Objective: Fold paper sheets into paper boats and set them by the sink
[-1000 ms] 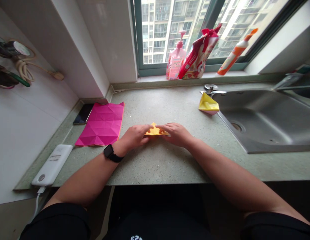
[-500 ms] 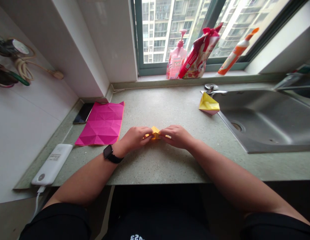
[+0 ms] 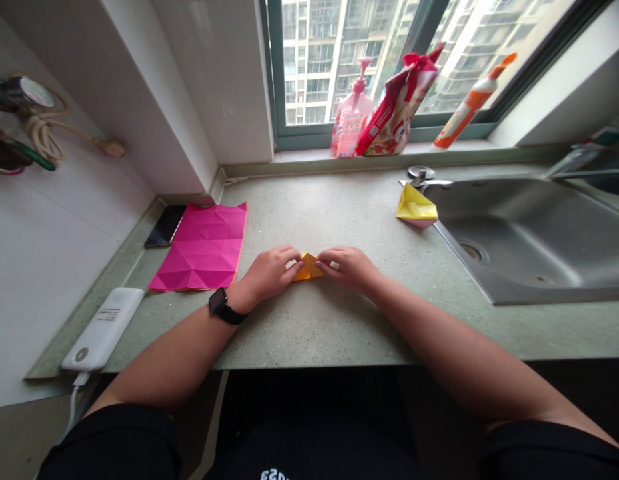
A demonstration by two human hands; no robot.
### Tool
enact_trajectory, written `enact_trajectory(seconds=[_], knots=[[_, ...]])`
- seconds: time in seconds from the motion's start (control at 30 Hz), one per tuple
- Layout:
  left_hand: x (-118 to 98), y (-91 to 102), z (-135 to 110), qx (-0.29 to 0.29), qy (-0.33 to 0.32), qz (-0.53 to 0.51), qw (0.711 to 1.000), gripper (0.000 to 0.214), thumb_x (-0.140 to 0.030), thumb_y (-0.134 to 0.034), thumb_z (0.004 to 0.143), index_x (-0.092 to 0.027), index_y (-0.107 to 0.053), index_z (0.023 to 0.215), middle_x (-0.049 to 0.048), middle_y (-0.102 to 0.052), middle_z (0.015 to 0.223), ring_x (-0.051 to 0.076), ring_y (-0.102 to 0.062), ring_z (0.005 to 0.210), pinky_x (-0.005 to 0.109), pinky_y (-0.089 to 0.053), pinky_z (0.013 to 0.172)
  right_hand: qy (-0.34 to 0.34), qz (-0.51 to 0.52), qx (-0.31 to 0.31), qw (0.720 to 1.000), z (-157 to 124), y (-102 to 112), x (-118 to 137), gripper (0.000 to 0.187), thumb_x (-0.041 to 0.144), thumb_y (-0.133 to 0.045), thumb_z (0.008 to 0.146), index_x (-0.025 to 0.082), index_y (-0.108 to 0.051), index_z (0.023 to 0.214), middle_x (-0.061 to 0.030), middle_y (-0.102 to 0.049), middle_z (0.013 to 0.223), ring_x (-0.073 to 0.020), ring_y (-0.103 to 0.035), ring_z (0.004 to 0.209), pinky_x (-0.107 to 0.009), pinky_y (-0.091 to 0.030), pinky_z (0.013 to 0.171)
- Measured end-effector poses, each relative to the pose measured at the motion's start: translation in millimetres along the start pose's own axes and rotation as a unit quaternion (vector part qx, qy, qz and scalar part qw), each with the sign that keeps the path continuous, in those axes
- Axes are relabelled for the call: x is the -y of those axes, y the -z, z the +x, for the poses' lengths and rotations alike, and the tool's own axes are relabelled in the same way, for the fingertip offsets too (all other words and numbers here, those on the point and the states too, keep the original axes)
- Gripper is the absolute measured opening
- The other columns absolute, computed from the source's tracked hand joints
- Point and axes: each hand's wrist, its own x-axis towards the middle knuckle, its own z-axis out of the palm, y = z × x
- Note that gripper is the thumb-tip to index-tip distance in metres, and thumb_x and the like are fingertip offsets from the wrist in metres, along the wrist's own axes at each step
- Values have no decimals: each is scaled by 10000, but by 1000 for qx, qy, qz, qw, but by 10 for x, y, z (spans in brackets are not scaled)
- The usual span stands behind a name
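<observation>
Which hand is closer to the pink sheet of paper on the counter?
Left. The left hand sits just right of the pink sheet; the right hand is farther right, across the small orange paper both hands pinch.

Bright daylight from window (image 3: 369, 67); edges warped.

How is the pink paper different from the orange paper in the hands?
The pink paper lies opened out and creased; the orange paper is folded small. No hand touches the pink paper, while the left hand and right hand pinch the orange paper. Both rest on the countertop.
</observation>
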Motion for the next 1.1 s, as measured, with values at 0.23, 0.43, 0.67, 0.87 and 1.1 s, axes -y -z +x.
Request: enact_trajectory(seconds=[0.23, 0.43, 0.67, 0.87, 1.1], knots=[[43, -98, 71, -3, 32, 68, 997, 155, -271, -590, 1088, -190, -686, 997, 79, -739, 1089, 238, -675, 981, 379, -515, 871, -64, 8, -2, 998, 75, -65, 38, 271, 322, -606, 1055, 241, -656, 801, -32, -698, 817, -192, -617, 796, -323, -415, 755], [92, -170, 99, -5, 38, 118, 992, 151, -316, -628, 1079, -195, -699, 1024, 93, -743, 1165, 279, -656, 1086, 434, -508, 956, -97, -17, -21, 995, 95, -131, 61, 185, 295, -666, 1015, 242, -694, 839, -64, -718, 927, -225, -631, 881, -361, -462, 838], [93, -165, 66, -16, -15, 147, 989, 243, -315, -659, 1063, -172, -685, 1257, 133, -716, 1338, 320, -623, 1251, 481, -506, 1070, -107, -67, -35, 991, 86, -222, 52, 86, 307, -704, 991, 231, -733, 963, -92, -713, 1008, -269, -625, 975, -397, -469, 892], [80, -116, 65, 44, -110, 114, 986, 194, -275, -604, 1095, -234, -739, 1228, 81, -743, 1372, 273, -661, 1259, 462, -505, 1101, -80, -86, -45, 992, 64, -257, 21, 160, 320, -636, 1032, 228, -749, 1099, -116, -719, 1075, -283, -616, 998, -409, -471, 892], [142, -96, 59, 69, -101, 75, 990, 224, -350, -697, 1055, -250, -759, 1246, 71, -729, 1449, 292, -652, 1326, 480, -486, 1144, -67, -87, -47, 993, 52, -246, 16, 210, 345, -584, 1069, 246, -758, 1131, -130, -722, 1146, -298, -612, 1048, -431, -473, 929]])
